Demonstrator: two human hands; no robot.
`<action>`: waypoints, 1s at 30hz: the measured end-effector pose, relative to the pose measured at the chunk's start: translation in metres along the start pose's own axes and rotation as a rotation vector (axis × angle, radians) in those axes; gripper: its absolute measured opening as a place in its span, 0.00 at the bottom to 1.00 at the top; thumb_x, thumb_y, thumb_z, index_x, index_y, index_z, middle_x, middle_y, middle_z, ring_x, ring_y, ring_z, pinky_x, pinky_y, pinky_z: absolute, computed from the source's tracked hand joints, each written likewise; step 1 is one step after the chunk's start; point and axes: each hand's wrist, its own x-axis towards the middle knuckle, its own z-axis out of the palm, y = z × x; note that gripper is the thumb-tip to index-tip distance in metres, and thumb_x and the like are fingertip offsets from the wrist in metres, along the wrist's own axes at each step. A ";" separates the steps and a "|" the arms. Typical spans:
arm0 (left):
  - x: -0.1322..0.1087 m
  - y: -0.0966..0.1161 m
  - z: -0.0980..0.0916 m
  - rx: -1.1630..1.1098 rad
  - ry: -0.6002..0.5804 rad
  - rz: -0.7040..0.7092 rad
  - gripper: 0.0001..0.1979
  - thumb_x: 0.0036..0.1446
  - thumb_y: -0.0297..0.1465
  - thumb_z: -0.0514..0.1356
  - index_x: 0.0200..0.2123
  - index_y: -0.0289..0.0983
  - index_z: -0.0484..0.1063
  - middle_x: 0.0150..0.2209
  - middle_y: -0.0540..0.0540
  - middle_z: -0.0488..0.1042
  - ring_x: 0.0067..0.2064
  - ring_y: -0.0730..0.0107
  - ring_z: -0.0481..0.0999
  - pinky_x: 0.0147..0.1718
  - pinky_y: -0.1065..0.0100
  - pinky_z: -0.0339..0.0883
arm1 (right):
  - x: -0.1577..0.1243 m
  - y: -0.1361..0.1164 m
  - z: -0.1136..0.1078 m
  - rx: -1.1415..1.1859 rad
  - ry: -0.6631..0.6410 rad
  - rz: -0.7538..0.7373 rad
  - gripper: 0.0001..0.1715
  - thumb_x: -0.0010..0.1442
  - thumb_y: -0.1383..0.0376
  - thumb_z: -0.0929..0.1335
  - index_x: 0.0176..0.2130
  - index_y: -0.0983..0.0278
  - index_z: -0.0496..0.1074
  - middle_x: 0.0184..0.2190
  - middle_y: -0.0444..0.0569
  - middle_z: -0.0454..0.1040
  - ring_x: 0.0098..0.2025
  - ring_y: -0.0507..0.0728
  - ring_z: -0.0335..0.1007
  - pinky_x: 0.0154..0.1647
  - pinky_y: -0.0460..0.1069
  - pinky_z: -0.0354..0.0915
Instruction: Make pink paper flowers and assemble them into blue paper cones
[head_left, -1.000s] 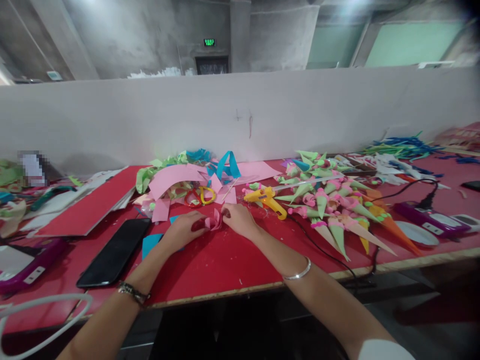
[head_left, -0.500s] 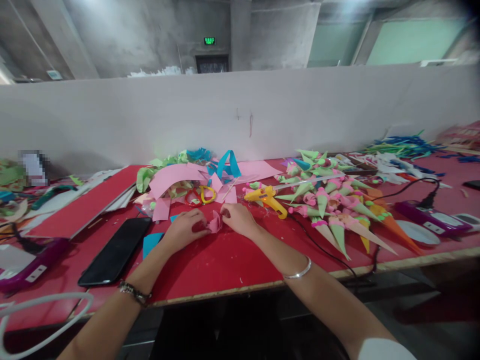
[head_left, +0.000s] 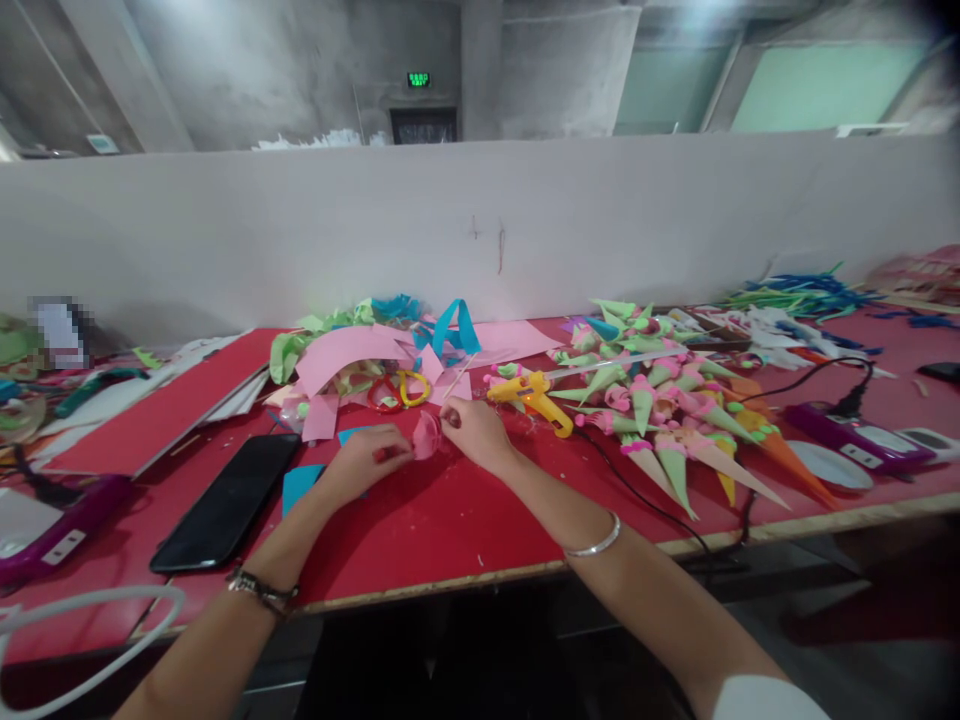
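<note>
My left hand [head_left: 367,458] and my right hand [head_left: 474,432] meet over the red table [head_left: 435,530], both pinched on a small curled pink paper piece [head_left: 425,436] held between them. The left hand's fingers are curled round its left side, the right hand's fingertips grip its right edge. Just behind the hands lies a heap of pink, green and blue paper strips [head_left: 375,350] with red and yellow scissors [head_left: 397,390]. A yellow glue gun [head_left: 532,395] lies to the right of my right hand.
A black phone [head_left: 225,500] lies left of my left hand, beside a blue paper scrap [head_left: 300,485]. Several green and pink paper cones [head_left: 667,410] are piled at the right, with a black cable [head_left: 645,505], a purple device [head_left: 862,435] and a white dish [head_left: 829,462]. A white partition [head_left: 480,230] backs the table.
The pink paper piece has been rolled tighter and lifted slightly between my hands. Both hands stay almost where they were.
</note>
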 end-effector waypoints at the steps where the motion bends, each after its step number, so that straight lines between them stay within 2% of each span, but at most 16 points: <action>1: -0.001 -0.002 -0.002 -0.037 0.063 -0.027 0.10 0.52 0.36 0.54 0.26 0.36 0.69 0.27 0.49 0.70 0.30 0.73 0.68 0.31 0.72 0.62 | 0.000 0.000 0.000 0.000 0.015 0.008 0.09 0.53 0.67 0.61 0.34 0.62 0.69 0.30 0.46 0.74 0.32 0.52 0.68 0.30 0.44 0.56; 5: -0.004 -0.009 -0.010 -0.179 0.317 -0.123 0.10 0.49 0.36 0.57 0.24 0.35 0.67 0.25 0.50 0.69 0.26 0.75 0.67 0.27 0.74 0.62 | 0.001 0.001 0.002 0.002 0.014 0.030 0.06 0.52 0.66 0.63 0.31 0.62 0.69 0.27 0.45 0.73 0.31 0.52 0.68 0.28 0.43 0.56; 9: -0.004 -0.011 -0.012 -0.307 0.439 -0.227 0.10 0.47 0.36 0.58 0.25 0.35 0.67 0.21 0.53 0.66 0.18 0.80 0.63 0.17 0.76 0.58 | 0.001 0.003 0.004 -0.005 -0.005 0.040 0.05 0.51 0.67 0.63 0.30 0.62 0.69 0.27 0.46 0.73 0.30 0.51 0.69 0.26 0.43 0.56; 12: -0.004 -0.011 -0.011 -0.319 0.503 -0.267 0.10 0.45 0.36 0.59 0.26 0.35 0.66 0.22 0.53 0.66 0.16 0.81 0.63 0.15 0.77 0.57 | -0.001 0.001 0.002 -0.015 -0.003 0.040 0.07 0.52 0.65 0.63 0.33 0.62 0.67 0.28 0.46 0.73 0.30 0.52 0.68 0.27 0.44 0.56; 17: -0.005 -0.013 -0.008 -0.239 0.492 -0.283 0.10 0.47 0.37 0.57 0.28 0.35 0.66 0.28 0.51 0.70 0.16 0.82 0.65 0.16 0.77 0.59 | -0.003 -0.004 -0.003 -0.026 0.033 0.036 0.12 0.52 0.66 0.62 0.40 0.64 0.62 0.28 0.47 0.72 0.31 0.54 0.68 0.28 0.45 0.56; 20: -0.006 -0.013 -0.007 -0.168 0.454 -0.290 0.10 0.50 0.37 0.55 0.29 0.36 0.65 0.27 0.52 0.71 0.16 0.81 0.66 0.17 0.77 0.60 | -0.004 -0.008 -0.006 -0.001 0.040 0.025 0.12 0.52 0.67 0.62 0.40 0.64 0.62 0.27 0.46 0.71 0.30 0.53 0.67 0.29 0.44 0.56; 24: -0.006 -0.011 -0.010 0.001 0.402 -0.217 0.10 0.52 0.37 0.53 0.29 0.36 0.65 0.25 0.52 0.72 0.19 0.79 0.69 0.21 0.76 0.62 | -0.006 -0.014 -0.016 0.010 0.059 -0.038 0.09 0.54 0.67 0.60 0.37 0.63 0.64 0.26 0.45 0.71 0.28 0.51 0.66 0.27 0.44 0.54; 27: -0.004 -0.007 -0.013 0.228 0.356 -0.134 0.10 0.54 0.36 0.52 0.31 0.36 0.67 0.25 0.52 0.73 0.20 0.78 0.70 0.22 0.76 0.60 | -0.011 -0.015 -0.038 -0.037 -0.029 -0.116 0.09 0.54 0.66 0.59 0.30 0.64 0.68 0.24 0.45 0.71 0.26 0.50 0.65 0.25 0.44 0.52; 30: 0.000 -0.004 -0.017 0.447 0.356 0.002 0.11 0.57 0.34 0.49 0.33 0.37 0.69 0.27 0.50 0.75 0.22 0.77 0.71 0.22 0.76 0.58 | -0.019 -0.006 -0.072 -0.198 -0.209 -0.104 0.14 0.54 0.61 0.60 0.24 0.64 0.69 0.22 0.46 0.71 0.25 0.51 0.65 0.23 0.44 0.50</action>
